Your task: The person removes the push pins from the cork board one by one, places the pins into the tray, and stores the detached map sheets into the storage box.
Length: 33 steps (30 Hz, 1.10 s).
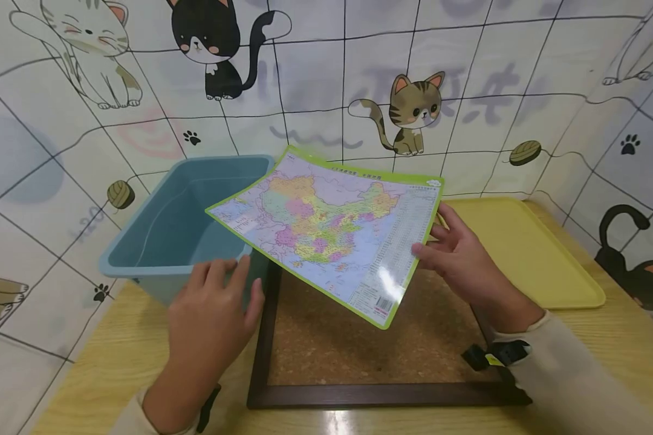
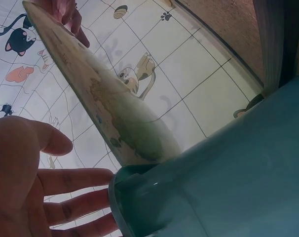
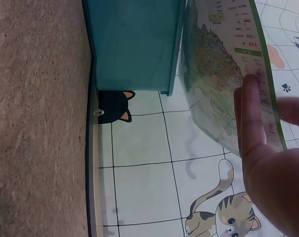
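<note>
My right hand [image 1: 462, 266] pinches a glossy printed map [image 1: 326, 229] by its right edge, thumb on the upper face and fingers beneath. The map has a green border and slopes in the air above a framed cork board [image 1: 375, 356]. Its left part overlaps the right side of a blue plastic bin [image 1: 147, 272]. In the right wrist view, straight fingers lie flat along the underside of the map [image 3: 213, 79]. My left hand [image 1: 212, 314] is at the bin's near rim; its extended fingertips touch the rim [image 2: 120, 197] in the left wrist view, with nothing held.
A yellow tray [image 1: 500, 241] lies on the wooden table [image 1: 109, 362] at the right, partly behind my right hand. Walls with a cat-and-grid pattern [image 1: 315, 78] stand close behind and on both sides. The bin's tall sides rise left of the board.
</note>
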{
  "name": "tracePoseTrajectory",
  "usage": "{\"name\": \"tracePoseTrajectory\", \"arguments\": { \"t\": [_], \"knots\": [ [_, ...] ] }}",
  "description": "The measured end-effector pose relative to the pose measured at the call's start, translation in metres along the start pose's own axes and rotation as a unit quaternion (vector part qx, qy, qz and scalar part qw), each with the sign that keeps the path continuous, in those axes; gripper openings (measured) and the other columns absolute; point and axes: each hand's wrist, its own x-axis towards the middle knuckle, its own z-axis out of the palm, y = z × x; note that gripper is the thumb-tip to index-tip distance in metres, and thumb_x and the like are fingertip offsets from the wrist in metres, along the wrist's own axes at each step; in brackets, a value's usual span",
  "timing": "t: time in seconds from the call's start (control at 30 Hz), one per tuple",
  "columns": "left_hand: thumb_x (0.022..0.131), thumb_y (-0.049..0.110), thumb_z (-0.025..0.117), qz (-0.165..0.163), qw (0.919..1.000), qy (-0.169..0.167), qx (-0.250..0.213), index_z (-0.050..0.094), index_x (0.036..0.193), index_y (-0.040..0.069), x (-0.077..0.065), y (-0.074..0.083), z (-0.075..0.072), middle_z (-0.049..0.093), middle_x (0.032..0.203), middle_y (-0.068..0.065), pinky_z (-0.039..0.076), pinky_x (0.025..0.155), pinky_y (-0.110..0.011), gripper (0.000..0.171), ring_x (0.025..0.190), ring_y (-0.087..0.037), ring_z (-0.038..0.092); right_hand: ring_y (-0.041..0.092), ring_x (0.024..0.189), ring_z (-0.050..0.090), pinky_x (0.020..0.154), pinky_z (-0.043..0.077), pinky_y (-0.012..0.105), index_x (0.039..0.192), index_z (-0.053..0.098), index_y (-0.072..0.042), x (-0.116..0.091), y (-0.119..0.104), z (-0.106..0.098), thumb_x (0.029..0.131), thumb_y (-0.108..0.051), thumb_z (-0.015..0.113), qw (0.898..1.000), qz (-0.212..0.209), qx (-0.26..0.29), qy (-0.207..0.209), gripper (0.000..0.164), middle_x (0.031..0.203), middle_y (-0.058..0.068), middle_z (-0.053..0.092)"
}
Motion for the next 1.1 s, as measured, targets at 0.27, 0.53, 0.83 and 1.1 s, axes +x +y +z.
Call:
{"name": "tracePoseTrajectory", "arguments": {
  "t": [0.27,0.53,0.83,1.1],
  "knots": [
    [0.088,0.028,0.062,0.001,1.0000,-0.004,-0.001,0.075,0.113,0.005,0.001,0.000,0.001,0.072,0.097,-0.015,0.052,0.048,-0.045,0.036,0.087,-0.038,0.066,0.023,0.109,0.071,0.080,0.061,0.040,0.160,0.007,-0.031,0.013,-0.005,0.012,0.094,0.009,0.058,0.999,0.011,-0.011,-0.034,0.093,0.139,0.011,0.054],
    [0.086,0.025,0.063,-0.008,0.9999,-0.012,0.000,0.074,0.113,0.006,-0.002,0.001,0.001,0.072,0.097,-0.014,0.052,0.047,-0.045,0.035,0.088,-0.037,0.066,0.020,0.112,0.069,0.082,0.061,0.039,0.161,0.009,-0.033,0.024,-0.009,0.020,0.097,0.006,0.056,0.999,0.030,-0.011,-0.011,0.088,0.146,0.021,0.046],
    [0.084,0.022,0.063,-0.014,0.9999,0.002,0.000,0.075,0.113,0.006,-0.003,0.001,0.002,0.072,0.097,-0.014,0.044,0.036,-0.042,0.036,0.088,-0.037,0.065,0.017,0.103,0.071,0.078,0.061,0.034,0.159,0.025,-0.016,0.039,-0.013,0.030,0.099,-0.001,0.058,0.998,0.042,0.018,0.041,0.071,0.138,0.011,0.057],
    [0.084,0.022,0.063,-0.003,1.0000,0.005,-0.002,0.074,0.113,0.005,-0.002,0.003,0.004,0.073,0.098,-0.014,0.043,0.035,-0.040,0.036,0.090,-0.035,0.065,0.015,0.105,0.069,0.082,0.059,0.028,0.157,0.030,-0.013,0.058,-0.017,0.040,0.100,-0.006,0.058,0.997,0.046,0.020,0.061,0.065,0.143,0.018,0.054]
  ]
}}
